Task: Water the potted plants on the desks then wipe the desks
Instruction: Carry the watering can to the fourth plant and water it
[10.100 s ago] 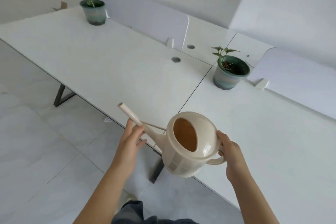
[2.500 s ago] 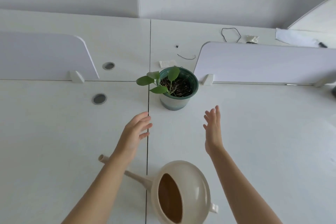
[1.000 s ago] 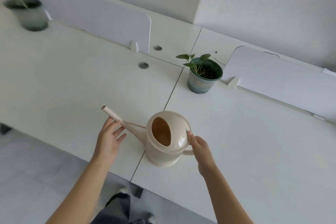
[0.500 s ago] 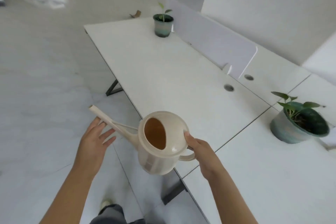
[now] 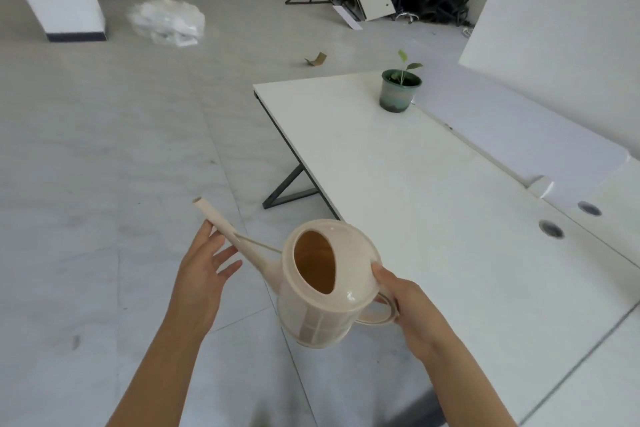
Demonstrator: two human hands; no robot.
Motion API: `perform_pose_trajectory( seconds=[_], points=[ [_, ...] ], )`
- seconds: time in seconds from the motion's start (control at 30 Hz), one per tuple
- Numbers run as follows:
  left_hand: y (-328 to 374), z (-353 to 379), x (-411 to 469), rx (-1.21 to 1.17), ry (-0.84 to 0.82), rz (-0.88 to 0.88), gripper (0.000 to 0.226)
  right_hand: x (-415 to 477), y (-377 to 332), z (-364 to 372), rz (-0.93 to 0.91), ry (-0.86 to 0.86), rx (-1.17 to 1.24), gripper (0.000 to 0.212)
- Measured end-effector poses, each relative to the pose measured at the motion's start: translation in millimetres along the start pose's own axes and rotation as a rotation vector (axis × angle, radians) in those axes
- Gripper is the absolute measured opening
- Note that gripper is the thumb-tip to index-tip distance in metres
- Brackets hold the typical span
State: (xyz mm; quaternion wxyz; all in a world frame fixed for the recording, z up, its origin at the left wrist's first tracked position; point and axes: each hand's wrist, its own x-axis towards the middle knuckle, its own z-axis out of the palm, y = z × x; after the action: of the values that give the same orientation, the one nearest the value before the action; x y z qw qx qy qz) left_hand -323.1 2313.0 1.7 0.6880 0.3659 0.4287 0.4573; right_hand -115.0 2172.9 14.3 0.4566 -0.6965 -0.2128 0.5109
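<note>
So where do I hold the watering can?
Hold the can by its loop handle, coming from the back, opposite the spout. Its round body is too wide to wrap. The right hand grips there; the left hand touches the spout.

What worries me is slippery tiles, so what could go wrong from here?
The cream plastic watering can hangs over the grey tiled floor, beyond the edge of the white desk. Its wide top is open, so a jolt might slosh out any water inside. Only the right hand grips the handle. The left hand just touches the spout, so the can could swing.
</note>
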Motion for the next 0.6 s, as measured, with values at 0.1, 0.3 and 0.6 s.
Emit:
perform_pose_trajectory(
  seconds=[0.1,0.3,0.6],
  points=[
    [15.0,-10.9,22.5,0.015,-0.014,-0.007,0.048,15.1,-14.7,19.8,0.003,0.038,0.009,0.029],
    [24.3,-11.1,71.5,0.009,-0.031,-0.019,0.046,50.6,-46.7,38.4,-0.008,0.079,-0.011,0.052],
    [40.8,14.8,177.0,0.091,-0.054,-0.002,0.05,154.8,-105.4,41.1,-0.036,0.066,-0.015,0.034]
  ],
)
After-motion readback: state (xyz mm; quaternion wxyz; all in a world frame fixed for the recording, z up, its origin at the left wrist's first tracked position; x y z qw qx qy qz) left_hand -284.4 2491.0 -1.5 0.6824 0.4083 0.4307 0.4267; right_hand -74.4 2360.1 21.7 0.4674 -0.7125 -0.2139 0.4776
